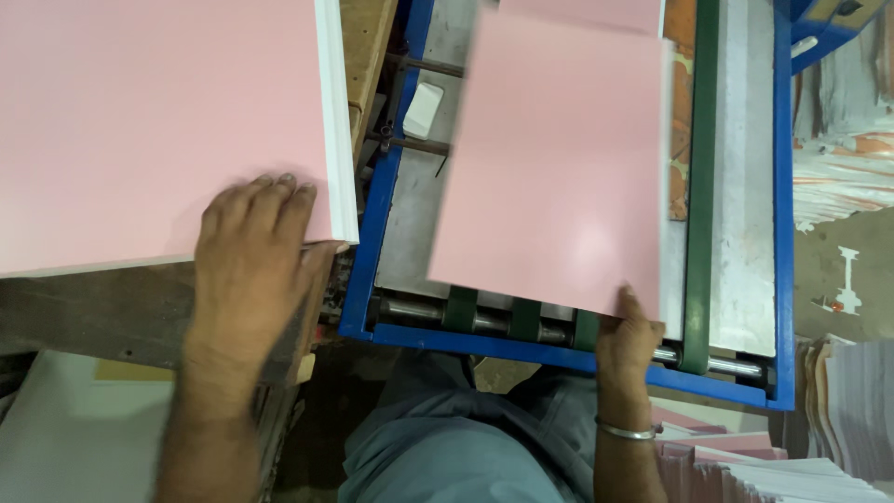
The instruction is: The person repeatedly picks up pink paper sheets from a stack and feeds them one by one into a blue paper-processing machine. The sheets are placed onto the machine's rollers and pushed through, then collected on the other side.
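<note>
A thick stack of pink sheets (158,121) lies at the upper left on a worn wooden table (112,307). My left hand (251,251) rests flat on the stack's near right corner, fingers spread on the top sheet. My right hand (629,340), a metal bangle on its wrist, pinches the near right corner of a single pink sheet (559,158). That sheet lies, slightly blurred, over the feed bed of a blue-framed machine (372,233), above its rollers and green belts (521,317).
A long green belt (700,186) runs along the machine's right side. A small white block (424,110) sits on the bed at the back. Stacks of pink and white paper (745,466) lie at the lower right, more sheets (852,410) beside them.
</note>
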